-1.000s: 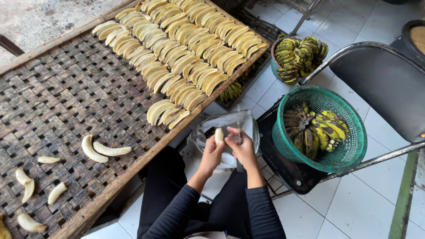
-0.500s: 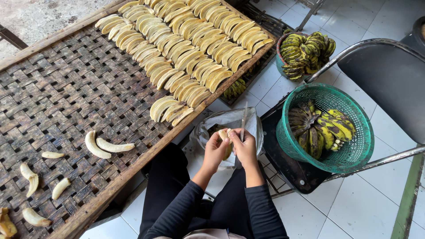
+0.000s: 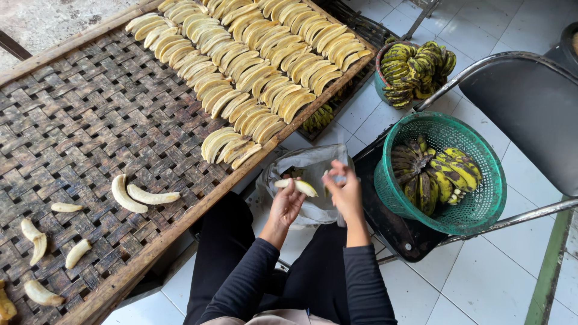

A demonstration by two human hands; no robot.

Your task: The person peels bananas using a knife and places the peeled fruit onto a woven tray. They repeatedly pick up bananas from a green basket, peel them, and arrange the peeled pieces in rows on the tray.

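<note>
Left hand (image 3: 288, 203) grips a peeled banana (image 3: 296, 186) over the plastic bag (image 3: 313, 165) | right hand (image 3: 345, 191) pinches a strip of peel (image 3: 326, 182), fingers narrow | green basket (image 3: 475, 198) of unpeeled bananas sits just right | woven tray (image 3: 90, 120) with peeled rows lies left.

Blurred beyond telling: whatever the right hand (image 3: 344, 191) pinches, just right of the plastic bag (image 3: 313, 165). Hidden beneath the woven tray (image 3: 90, 126), left of that bag: most of a banana bunch (image 3: 318, 118).
</note>
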